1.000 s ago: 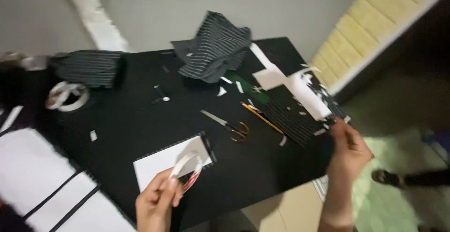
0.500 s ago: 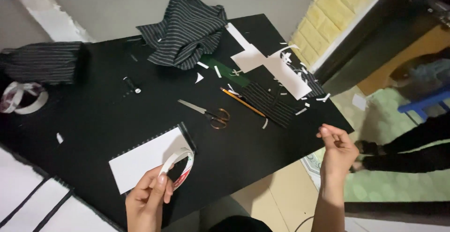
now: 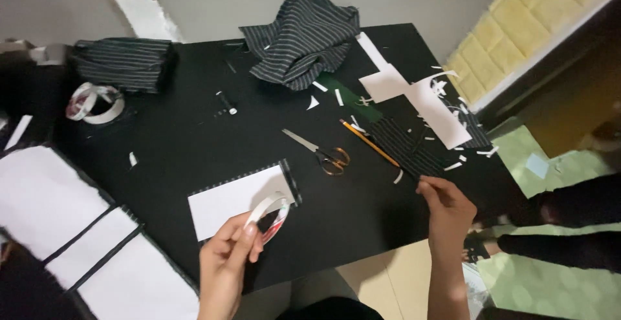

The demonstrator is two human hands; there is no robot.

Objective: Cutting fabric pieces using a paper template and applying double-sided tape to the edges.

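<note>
My left hand (image 3: 226,265) holds a small roll of tape (image 3: 270,213) by its rim, over the near edge of the black table (image 3: 174,145). Just beyond it lies a white card with a striped border (image 3: 229,197). My right hand (image 3: 447,209) hovers at the table's right front corner, thumb and fingers pinched together; I cannot make out anything between them. Its fingertips are close to a flat striped fabric piece (image 3: 404,144). Scissors with orange handles (image 3: 323,155) and a yellow pencil (image 3: 369,142) lie between the two hands.
White paper cut-outs (image 3: 427,103) and scraps lie at the right. A crumpled striped cloth (image 3: 304,35) sits at the back, a folded one (image 3: 123,64) at back left, beside another tape roll (image 3: 94,103). White panels (image 3: 45,197) lie at the left. A person's legs (image 3: 556,229) are on the floor right.
My right hand has come in from beyond the table's edge to its right front corner, still pinched. My left hand keeps the tape roll in the same spot.
</note>
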